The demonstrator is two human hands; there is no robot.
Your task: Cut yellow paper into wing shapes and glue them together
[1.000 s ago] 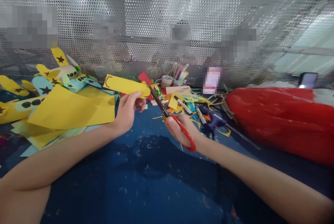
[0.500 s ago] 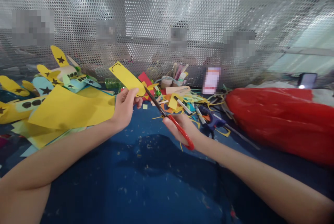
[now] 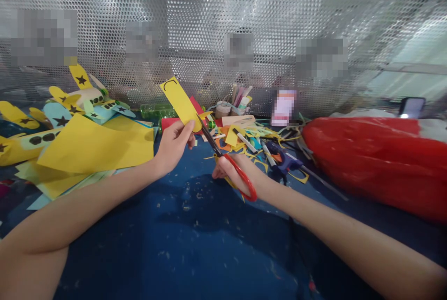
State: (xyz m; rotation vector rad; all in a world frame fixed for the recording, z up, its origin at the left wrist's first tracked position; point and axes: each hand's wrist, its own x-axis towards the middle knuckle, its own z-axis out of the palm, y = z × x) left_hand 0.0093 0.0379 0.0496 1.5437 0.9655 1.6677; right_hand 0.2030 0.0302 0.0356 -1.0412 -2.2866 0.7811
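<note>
Between the thumb and fingers of my left hand [image 3: 176,144] is a strip of yellow paper [image 3: 179,101], tilted, with a curved black line drawn near its upper end. My right hand [image 3: 237,172] grips red-handled scissors [image 3: 248,186] by the loops. Their dark blades reach up to the lower end of the strip, close to my left fingertips. Whether the blades are fully together there is hard to see. Beneath both hands lies the blue tabletop [image 3: 167,244], sprinkled with tiny paper bits.
On the left are yellow paper sheets [image 3: 101,146] and several model planes [image 3: 94,97]. Paper scraps [image 3: 232,137], markers [image 3: 245,140] and a blue glue gun [image 3: 288,161] lie beyond my right hand. A red plastic bag [image 3: 370,165] fills the right side. Perforated metal mesh [image 3: 195,20] stands behind.
The yellow strip has turned more upright and shifted right with my left hand. The scissors stay at its lower end, and a narrow yellow offcut now shows by my right fingers.
</note>
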